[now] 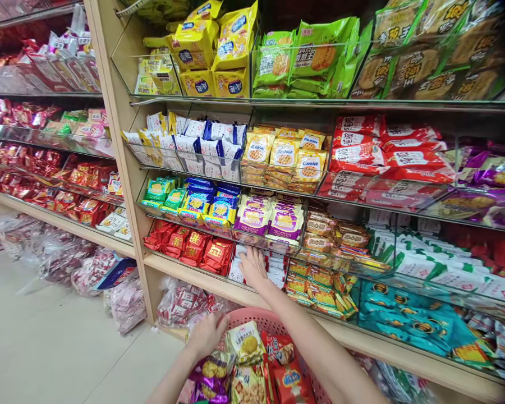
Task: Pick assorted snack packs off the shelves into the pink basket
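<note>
My right hand (252, 268) reaches into a bottom-shelf bin of small white packets (236, 268). Its fingers are stretched out on the packets, and I see none lifted. Below, a pink perforated basket (256, 315) holds several snack packs, and my left hand (208, 334) is closed over its left rim, with the fingertips partly hidden. Inside the basket lie a pale biscuit pack (247, 342), a purple pack (214, 367), a golden pack (249, 384) and a red pack (292, 381).
Red packets (196, 247) fill the bin to the left, and yellow-green packets (320, 289) the one to the right. Clear shelf dividers and front panels surround the bins. Plastic bags of goods (183, 303) sit beneath the wooden ledge (185, 272). Tiled floor (67, 336) lies to the left.
</note>
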The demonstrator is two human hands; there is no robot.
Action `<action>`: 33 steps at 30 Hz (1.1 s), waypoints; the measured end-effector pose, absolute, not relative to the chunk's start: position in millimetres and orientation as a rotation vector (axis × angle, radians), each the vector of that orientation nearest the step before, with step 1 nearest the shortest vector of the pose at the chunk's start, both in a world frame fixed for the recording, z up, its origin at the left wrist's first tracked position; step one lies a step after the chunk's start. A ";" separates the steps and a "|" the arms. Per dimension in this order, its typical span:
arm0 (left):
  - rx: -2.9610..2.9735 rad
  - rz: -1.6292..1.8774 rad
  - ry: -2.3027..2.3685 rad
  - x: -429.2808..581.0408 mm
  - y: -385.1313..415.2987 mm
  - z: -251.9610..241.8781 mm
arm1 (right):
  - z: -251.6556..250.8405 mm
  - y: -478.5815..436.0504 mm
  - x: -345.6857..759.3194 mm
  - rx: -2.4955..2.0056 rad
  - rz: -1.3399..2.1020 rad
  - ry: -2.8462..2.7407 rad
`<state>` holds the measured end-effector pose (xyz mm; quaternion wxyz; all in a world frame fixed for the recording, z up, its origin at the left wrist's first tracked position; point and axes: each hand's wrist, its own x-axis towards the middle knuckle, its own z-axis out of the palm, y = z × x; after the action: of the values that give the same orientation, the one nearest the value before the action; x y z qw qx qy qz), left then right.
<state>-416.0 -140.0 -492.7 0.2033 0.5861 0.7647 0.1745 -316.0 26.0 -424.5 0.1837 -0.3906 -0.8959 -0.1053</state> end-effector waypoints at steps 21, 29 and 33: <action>1.722 0.575 2.128 -419.2 -139.9 -499.5 | -415.6 18.5 -313.9 -0.991 -0.312 -2.609; 1.732 0.492 2.127 -420.1 -138.4 -495.0 | -392.0 -41.5 -251.7 -0.784 -0.321 -2.569; 1.738 0.462 2.149 -419.0 -135.3 -494.0 | -389.6 -99.1 -186.0 -0.832 0.014 -2.471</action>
<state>-419.0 -135.3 -494.0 0.1688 0.6113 0.7559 0.1625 -186.0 -99.1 -389.6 0.2640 -0.3078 -0.9141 0.0052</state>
